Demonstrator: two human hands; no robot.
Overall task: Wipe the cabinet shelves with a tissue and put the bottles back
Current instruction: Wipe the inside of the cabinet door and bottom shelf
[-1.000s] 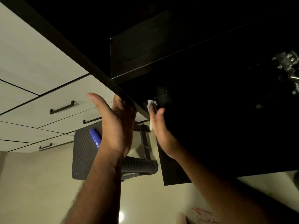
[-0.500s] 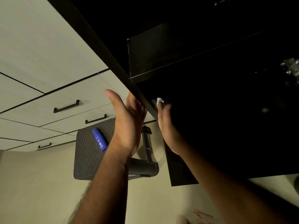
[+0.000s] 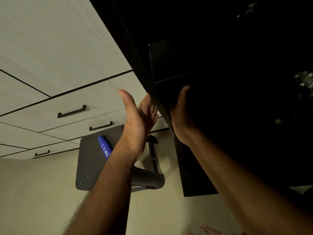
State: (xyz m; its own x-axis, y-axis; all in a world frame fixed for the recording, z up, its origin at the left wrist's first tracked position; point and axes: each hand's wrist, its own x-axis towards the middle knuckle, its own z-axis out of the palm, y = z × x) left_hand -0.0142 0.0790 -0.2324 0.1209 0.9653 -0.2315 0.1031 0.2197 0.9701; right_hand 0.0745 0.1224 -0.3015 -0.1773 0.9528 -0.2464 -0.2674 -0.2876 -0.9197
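Observation:
The dark cabinet [image 3: 135, 56] fills the upper right, and its inside is almost black. A shelf board [image 3: 203, 61] shows faintly within. My left hand [image 3: 137, 122] rests with straight fingers against the front edge of the cabinet's side panel, thumb spread. My right hand [image 3: 182, 116] reaches inside and lies flat against the inner wall just below the shelf. No tissue shows at its fingertips. A blue bottle [image 3: 105, 146] lies on a dark woven stool [image 3: 89, 167] below my left wrist.
Pale drawer fronts with black bar handles [image 3: 71, 111] run along the left. A metal hinge [image 3: 304, 82] glints at the right edge inside the cabinet. A dark panel [image 3: 194, 175] hangs below my right wrist. Beige floor lies under the stool.
My right hand has slid up the inner wall toward the shelf, and the white tissue at its fingertips is now out of sight. The left hand has stayed on the panel edge.

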